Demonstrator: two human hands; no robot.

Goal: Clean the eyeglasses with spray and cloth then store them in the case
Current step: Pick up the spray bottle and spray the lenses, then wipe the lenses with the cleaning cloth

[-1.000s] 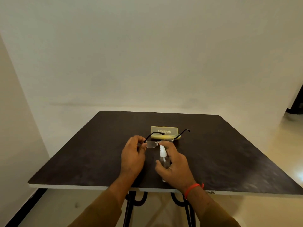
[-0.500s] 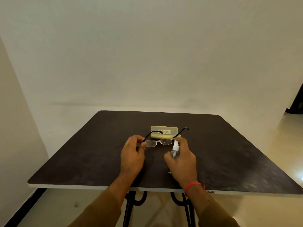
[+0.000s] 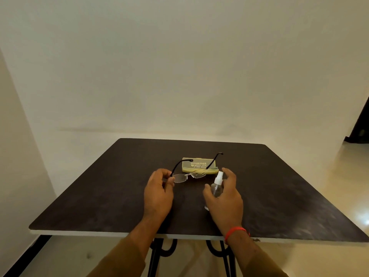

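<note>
Rimless eyeglasses (image 3: pixel 188 176) with thin black arms hang just above the dark table (image 3: pixel 99 194). My left hand (image 3: pixel 158 193) pinches them at their left hinge. My right hand (image 3: pixel 224 198) grips a small clear spray bottle (image 3: pixel 216 186) with a white nozzle, a little right of the right lens, its index finger raised beside the nozzle. Behind the glasses lies a yellowish translucent case (image 3: pixel 196 163), closed flat on the table. A yellow cloth edge (image 3: pixel 211 172) shows along the case's front side.
The table stands against a plain pale wall, with a second wall close on the left. Its front edge is near my forearms, and black metal legs (image 3: pixel 157 254) show below it. Shiny floor lies to the right.
My right hand has carried the bottle from in front of the lenses to their right side. The glasses have tilted slightly, and my left hand has stayed put.
</note>
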